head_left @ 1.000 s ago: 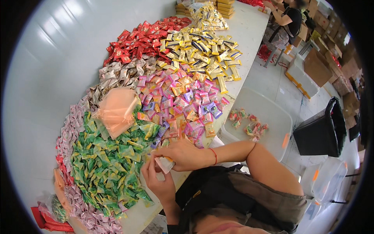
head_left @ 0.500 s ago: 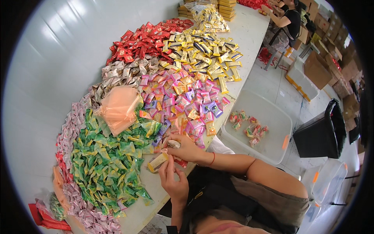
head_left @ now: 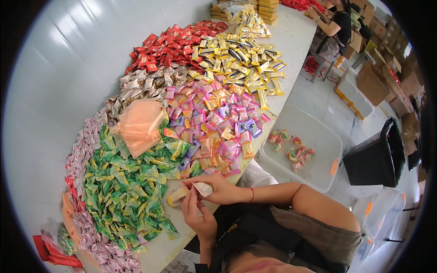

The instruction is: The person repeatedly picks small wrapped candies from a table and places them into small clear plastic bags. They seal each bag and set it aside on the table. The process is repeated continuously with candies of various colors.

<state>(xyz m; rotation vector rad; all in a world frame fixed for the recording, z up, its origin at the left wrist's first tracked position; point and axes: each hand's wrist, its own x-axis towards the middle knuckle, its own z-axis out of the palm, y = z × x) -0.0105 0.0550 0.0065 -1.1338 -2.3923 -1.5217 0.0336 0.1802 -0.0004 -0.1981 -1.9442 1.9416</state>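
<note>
My right hand (head_left: 218, 189) is closed on a small whitish packet (head_left: 203, 189). My left hand (head_left: 200, 218) has its fingertips against my right hand and pinches a blurred yellow-ended packet (head_left: 176, 196), low over the table's near edge. Around them lie piles of wrapped pieces: green packets (head_left: 123, 186) at left, pink and purple sweets (head_left: 227, 118) just beyond, yellow packets (head_left: 241, 63), red packets (head_left: 164, 45), brown-and-silver packets (head_left: 139, 86) and pale pink packets (head_left: 84, 152). A stack of peach mesh pouches (head_left: 140, 128) rests on the piles.
A translucent bin (head_left: 323, 136) with bundled sweets stands right of the table (head_left: 291, 43). Beyond are a black bin (head_left: 373, 159), foam box (head_left: 353, 98), cartons (head_left: 371, 79) and a seated co-worker (head_left: 334, 29). Yellow boxes (head_left: 266, 11) are stacked at the table's far end.
Since a second ago both hands have moved right, and a yellow-ended packet has appeared at my fingertips. In the last half second my right hand has shifted slightly downward.
</note>
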